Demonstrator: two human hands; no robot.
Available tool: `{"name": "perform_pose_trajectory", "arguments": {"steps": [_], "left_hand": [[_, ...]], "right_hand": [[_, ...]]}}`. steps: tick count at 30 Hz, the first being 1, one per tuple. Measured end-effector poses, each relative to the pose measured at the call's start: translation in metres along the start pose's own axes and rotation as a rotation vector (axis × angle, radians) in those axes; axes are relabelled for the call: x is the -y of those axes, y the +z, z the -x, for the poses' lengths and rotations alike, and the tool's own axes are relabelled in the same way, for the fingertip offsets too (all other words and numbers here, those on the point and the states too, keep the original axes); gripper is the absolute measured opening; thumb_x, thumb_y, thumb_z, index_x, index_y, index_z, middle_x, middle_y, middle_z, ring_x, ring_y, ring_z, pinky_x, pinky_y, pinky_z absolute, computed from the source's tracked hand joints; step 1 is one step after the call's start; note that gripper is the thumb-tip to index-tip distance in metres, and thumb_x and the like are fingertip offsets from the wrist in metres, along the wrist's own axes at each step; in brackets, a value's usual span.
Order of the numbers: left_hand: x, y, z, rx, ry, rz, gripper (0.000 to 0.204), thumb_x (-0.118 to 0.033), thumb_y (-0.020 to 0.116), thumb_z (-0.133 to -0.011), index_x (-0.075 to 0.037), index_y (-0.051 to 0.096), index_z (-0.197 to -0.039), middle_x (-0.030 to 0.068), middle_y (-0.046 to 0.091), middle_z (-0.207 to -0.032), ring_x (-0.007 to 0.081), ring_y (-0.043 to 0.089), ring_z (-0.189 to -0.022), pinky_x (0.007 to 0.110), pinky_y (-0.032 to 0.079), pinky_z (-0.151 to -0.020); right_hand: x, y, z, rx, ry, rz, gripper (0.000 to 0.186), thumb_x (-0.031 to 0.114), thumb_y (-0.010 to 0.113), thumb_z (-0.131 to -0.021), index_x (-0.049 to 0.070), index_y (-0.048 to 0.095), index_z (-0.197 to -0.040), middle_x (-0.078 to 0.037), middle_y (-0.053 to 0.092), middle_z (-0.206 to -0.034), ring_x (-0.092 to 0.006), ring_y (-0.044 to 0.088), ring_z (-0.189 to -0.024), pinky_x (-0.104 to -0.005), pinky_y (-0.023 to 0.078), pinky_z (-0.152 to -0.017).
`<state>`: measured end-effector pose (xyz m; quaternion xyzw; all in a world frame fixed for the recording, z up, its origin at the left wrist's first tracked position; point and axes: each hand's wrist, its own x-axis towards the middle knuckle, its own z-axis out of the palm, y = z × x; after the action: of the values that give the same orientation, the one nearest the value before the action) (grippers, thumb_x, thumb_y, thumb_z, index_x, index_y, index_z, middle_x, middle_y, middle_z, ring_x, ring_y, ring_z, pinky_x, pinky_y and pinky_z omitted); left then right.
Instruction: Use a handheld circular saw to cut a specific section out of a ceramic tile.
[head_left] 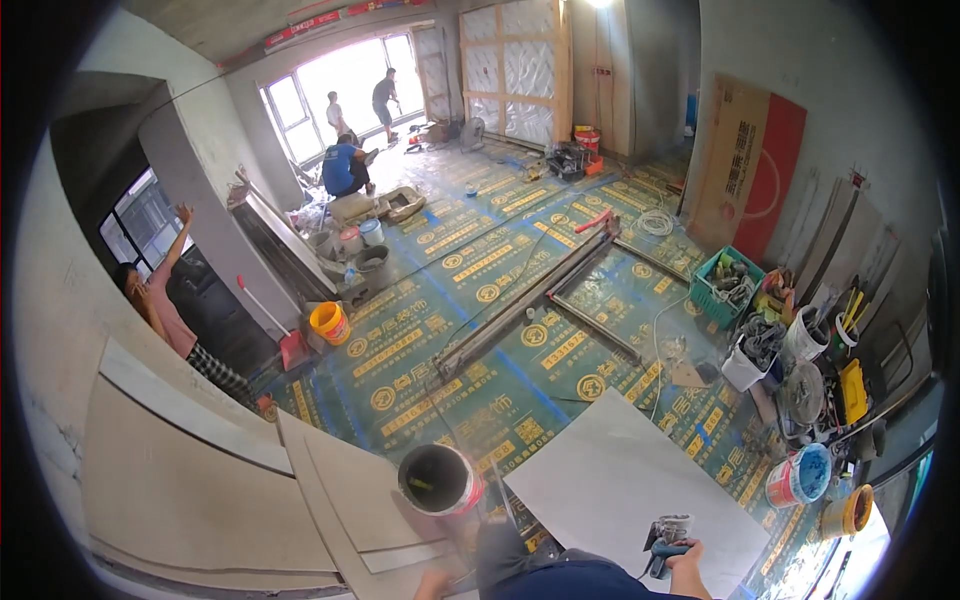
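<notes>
My right hand is closed round the grip of a handheld power cutter, with a dark bluish body and a metal front. The cutter is over the large pale grey slab in front of me; whether it touches the surface is hard to tell. At the bottom edge my left hand shows only in part, near the leaning beige boards, and its fingers are not clear. A bucket with a dark inside stands between the boards and the slab.
Beige boards lean at the left. Long metal rails lie across the printed green floor sheet. On the right are a green crate and a blue-stained bucket. Several people are farther off; one stands by the left doorway.
</notes>
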<state>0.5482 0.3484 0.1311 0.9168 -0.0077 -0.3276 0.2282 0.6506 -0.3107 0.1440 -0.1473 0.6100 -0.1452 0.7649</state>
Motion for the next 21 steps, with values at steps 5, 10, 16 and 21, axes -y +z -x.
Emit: {"name": "perform_pose_trajectory", "arguments": {"steps": [5,10,16,21], "left_hand": [[-0.013,-0.062,-0.078,0.104,0.075,0.159,0.036,-0.035,0.075,-0.082,-0.004,0.071,-0.100,0.0121,0.071,-0.092,0.0279,0.070,-0.087,0.041,0.055,-0.074],[-0.096,-0.220,-0.159,0.173,-0.332,0.326,0.030,-0.024,0.073,-0.077,-0.004,0.074,-0.099,0.0134,0.073,-0.086,0.0267,0.072,-0.083,0.040,0.057,-0.077],[-0.052,-0.293,-0.296,0.320,0.423,-0.235,0.024,-0.013,0.062,-0.082,0.003,0.073,-0.095,0.0165,0.074,-0.089,0.0281,0.071,-0.083,0.042,0.055,-0.076],[0.001,-0.334,-0.477,0.557,0.303,-0.103,0.031,-0.029,0.062,-0.079,-0.003,0.076,-0.091,0.0144,0.074,-0.088,0.0311,0.069,-0.082,0.045,0.054,-0.074]], "right_hand": [[-0.022,0.029,0.000,0.040,-0.005,-0.123,0.016,0.025,0.057,-0.072,0.015,0.044,-0.069,-0.005,0.054,-0.065,-0.0225,0.053,-0.061,-0.0430,0.046,-0.062],[-0.073,0.055,-0.022,0.064,-0.112,0.034,0.011,0.022,0.056,-0.075,0.014,0.049,-0.073,-0.004,0.053,-0.068,-0.0248,0.052,-0.065,-0.0435,0.049,-0.069],[-0.130,0.154,0.007,0.015,-0.155,0.093,0.011,0.022,0.057,-0.076,0.014,0.051,-0.074,-0.004,0.054,-0.069,-0.0247,0.053,-0.065,-0.0441,0.049,-0.070],[-0.192,0.267,0.060,-0.087,-0.255,0.090,0.010,0.022,0.058,-0.078,0.014,0.053,-0.075,-0.004,0.054,-0.069,-0.0247,0.054,-0.066,-0.0445,0.049,-0.070]]}}
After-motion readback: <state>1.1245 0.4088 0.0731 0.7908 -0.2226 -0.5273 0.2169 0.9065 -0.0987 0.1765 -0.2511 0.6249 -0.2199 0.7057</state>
